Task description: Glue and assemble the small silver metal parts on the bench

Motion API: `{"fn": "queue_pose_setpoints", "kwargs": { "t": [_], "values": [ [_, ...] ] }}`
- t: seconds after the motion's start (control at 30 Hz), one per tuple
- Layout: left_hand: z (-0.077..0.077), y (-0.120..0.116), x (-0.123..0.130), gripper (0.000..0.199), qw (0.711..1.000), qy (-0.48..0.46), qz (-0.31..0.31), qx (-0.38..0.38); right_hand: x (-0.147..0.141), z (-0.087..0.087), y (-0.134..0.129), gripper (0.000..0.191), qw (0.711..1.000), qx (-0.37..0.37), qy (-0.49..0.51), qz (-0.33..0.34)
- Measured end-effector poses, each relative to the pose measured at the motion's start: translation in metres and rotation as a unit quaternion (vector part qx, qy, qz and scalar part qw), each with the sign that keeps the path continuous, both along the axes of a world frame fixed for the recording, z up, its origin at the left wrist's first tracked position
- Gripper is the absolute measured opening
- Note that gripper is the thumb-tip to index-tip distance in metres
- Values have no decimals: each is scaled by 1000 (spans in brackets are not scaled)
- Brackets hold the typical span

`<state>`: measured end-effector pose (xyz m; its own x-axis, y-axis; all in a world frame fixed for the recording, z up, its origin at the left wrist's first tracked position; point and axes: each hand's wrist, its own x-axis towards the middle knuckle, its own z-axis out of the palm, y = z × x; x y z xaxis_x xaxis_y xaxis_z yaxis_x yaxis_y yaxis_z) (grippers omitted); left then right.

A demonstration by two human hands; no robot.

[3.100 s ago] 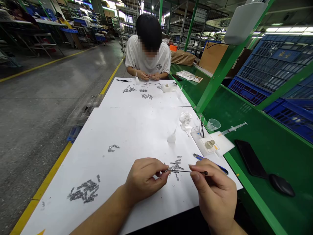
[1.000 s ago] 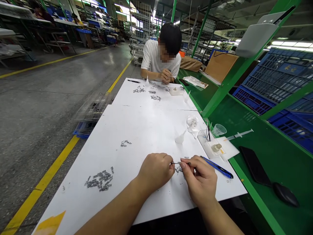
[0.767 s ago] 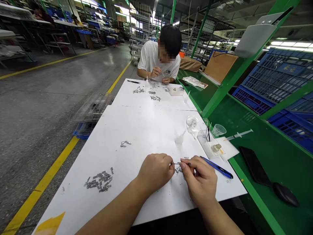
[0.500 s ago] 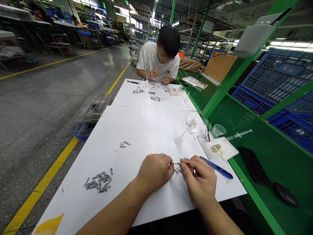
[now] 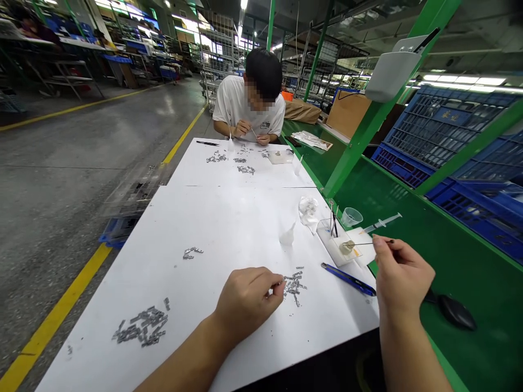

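Reference: blue knife (image 5: 348, 279) on white worktop (image 5: 232, 223). Left of it, left hand (image 5: 247, 299): fingertips together, contents too small to tell; metal parts (image 5: 295, 286) just beside. Right of it, right hand (image 5: 403, 275) clamped on thin tool (image 5: 365, 244), tip at jar (image 5: 347, 247) beyond knife. Farther beyond: co-worker (image 5: 232, 100), blue crates (image 5: 453, 125) rightward, wire rack (image 5: 218, 46).

We cannot make out the small piece (image 5: 281, 281) pinched in our left hand (image 5: 250, 300), since the grip covers most of it. Whether the thin rod (image 5: 364, 244) in our right hand (image 5: 402, 272) touches the jar (image 5: 347, 247) is too fine to tell. That hand mostly hides a black object (image 5: 430, 296). The right edge cuts off the blue crates (image 5: 482, 211).
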<state>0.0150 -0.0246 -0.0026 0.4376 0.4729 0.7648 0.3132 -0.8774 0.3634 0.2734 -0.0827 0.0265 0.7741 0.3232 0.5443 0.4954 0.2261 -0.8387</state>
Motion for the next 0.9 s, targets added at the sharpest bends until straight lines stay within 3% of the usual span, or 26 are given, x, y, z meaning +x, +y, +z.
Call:
{"fn": "queue_pose_setpoints", "kwargs": {
  "t": [0.1, 0.23, 0.33, 0.47, 0.7, 0.77, 0.83, 0.9],
  "values": [
    [4, -2, 0, 14, 999, -29, -20, 16, 24, -4, 3, 28, 998, -7, -26, -49],
    [6, -2, -2, 16, 997, -67, -27, 18, 33, -11, 7, 28, 997, -37, -47, -54],
    [7, -2, -3, 17, 996, -84, -28, 13, 34, -15, 10, 30, 988, -140, -49, -31],
    [11, -3, -3, 17, 996, -88, -27, 12, 36, -18, 10, 30, 955, -291, -60, 19],
    [19, -5, -2, 18, 994, -103, -37, 6, 33, -18, 5, 30, 943, -326, -69, 19],
    [21, -5, -3, 15, 992, -105, -45, -58, 30, -13, 1, 35, 939, -319, -131, -25],
    [21, -4, -5, 12, 973, -104, -59, -197, 26, -6, -4, 39, 927, -308, -198, -79],
    [19, -1, -9, 12, 915, -119, -93, -375, 20, 2, -10, 39, 923, -293, -226, -105]
  ]
}}
